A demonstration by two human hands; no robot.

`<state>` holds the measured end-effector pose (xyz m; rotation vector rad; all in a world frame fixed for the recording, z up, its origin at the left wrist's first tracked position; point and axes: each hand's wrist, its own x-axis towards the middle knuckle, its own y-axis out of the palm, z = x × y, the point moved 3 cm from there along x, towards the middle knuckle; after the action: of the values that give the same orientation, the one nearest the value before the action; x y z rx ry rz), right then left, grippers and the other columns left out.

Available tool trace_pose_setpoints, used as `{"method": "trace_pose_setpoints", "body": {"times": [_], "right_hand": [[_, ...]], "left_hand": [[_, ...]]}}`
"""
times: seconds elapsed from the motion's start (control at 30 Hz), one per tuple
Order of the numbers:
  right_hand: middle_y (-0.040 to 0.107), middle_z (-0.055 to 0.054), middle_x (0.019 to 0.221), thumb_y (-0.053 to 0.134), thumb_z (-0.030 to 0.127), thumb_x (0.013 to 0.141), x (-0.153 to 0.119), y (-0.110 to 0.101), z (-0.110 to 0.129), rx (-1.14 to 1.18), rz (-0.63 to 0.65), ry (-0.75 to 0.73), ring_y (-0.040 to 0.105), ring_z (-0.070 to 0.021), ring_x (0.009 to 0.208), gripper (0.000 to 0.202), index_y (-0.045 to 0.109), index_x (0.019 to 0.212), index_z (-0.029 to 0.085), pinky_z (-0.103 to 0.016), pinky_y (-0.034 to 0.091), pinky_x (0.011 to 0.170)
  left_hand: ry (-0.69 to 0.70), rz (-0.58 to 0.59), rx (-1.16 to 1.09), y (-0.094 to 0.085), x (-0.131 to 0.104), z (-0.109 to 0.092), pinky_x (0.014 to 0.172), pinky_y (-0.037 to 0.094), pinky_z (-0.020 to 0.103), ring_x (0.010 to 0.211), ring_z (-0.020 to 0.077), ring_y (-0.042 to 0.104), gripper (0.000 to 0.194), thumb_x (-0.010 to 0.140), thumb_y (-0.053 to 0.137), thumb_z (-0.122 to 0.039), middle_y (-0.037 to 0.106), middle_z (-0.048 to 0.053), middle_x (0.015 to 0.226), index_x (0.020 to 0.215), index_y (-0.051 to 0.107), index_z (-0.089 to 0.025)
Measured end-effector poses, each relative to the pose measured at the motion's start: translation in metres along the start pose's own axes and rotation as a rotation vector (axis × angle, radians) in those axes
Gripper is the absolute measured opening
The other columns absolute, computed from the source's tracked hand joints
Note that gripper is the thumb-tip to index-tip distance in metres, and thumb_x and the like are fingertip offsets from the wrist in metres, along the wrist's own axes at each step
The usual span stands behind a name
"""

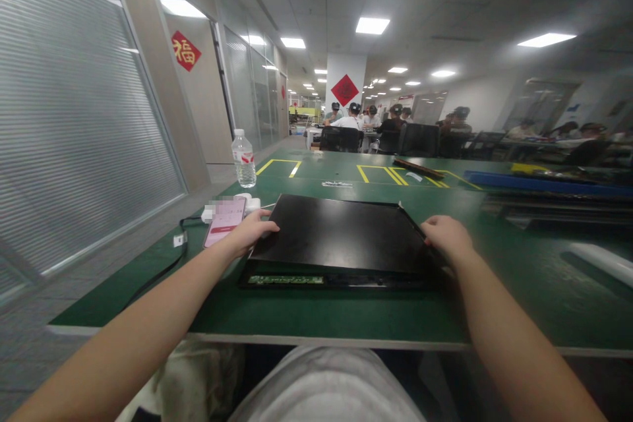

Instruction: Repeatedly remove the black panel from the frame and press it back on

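Note:
A flat, glossy black display panel [341,231] lies before me, its near edge raised a little above a black frame [376,280]. Along the frame's near side a green circuit board strip [285,279] shows. My left hand [257,229] is closed on the panel's left edge, thumb on top and fingers partly hidden. On the other side, my right hand [448,236] pinches the right edge, where a thin dark strip runs along the panel. Whether the right fingers hold the panel alone or the strip too, I cannot tell.
On the green table [336,316], a phone [225,221], white adapters [247,203] and a black cable [171,267] lie left. A water bottle [244,158] stands behind. At right are a blue strip [544,182], dark bars and a white roll [601,262]. People sit beyond.

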<state>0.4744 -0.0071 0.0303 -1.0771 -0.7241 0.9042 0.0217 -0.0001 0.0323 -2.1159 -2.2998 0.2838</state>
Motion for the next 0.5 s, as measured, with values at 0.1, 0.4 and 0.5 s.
{"method": "trace_pose_setpoints", "body": {"times": [0.1, 0.4, 0.5], "right_hand": [[0.074, -0.007, 0.082, 0.055, 0.034, 0.074, -0.0002, -0.0002, -0.0002, 0.003, 0.015, 0.006, 0.067, -0.0219, 0.075, 0.026, 0.077, 0.084, 0.025, -0.029, 0.046, 0.064], [0.074, -0.007, 0.078, 0.054, 0.033, 0.074, 0.0003, -0.0004, 0.0002, 0.003, 0.007, -0.016, 0.067, -0.0229, 0.073, 0.024, 0.076, 0.078, 0.025, -0.031, 0.047, 0.063], [0.074, -0.007, 0.077, 0.054, 0.033, 0.075, -0.0008, -0.001, 0.0016, 0.008, -0.002, -0.022, 0.067, -0.0224, 0.071, 0.024, 0.076, 0.078, 0.025, -0.031, 0.046, 0.063]], "left_hand": [[-0.005, 0.008, -0.004, 0.0009, -0.0014, -0.0011, 0.045, 0.051, 0.027, 0.053, 0.0215, 0.067, 0.044, 0.055, 0.071, -0.011, 0.066, -0.003, 0.058, 0.097, 0.058, -0.019], [0.002, 0.035, 0.004, -0.0005, 0.0028, 0.0024, 0.046, 0.051, 0.028, 0.052, 0.021, 0.066, 0.049, 0.054, 0.071, -0.012, 0.068, 0.0, 0.062, 0.1, 0.055, -0.019], [0.013, 0.016, 0.018, -0.0024, 0.0027, 0.0024, 0.047, 0.05, 0.028, 0.056, 0.0225, 0.067, 0.05, 0.053, 0.072, -0.013, 0.067, -0.001, 0.064, 0.1, 0.056, -0.02]]}}
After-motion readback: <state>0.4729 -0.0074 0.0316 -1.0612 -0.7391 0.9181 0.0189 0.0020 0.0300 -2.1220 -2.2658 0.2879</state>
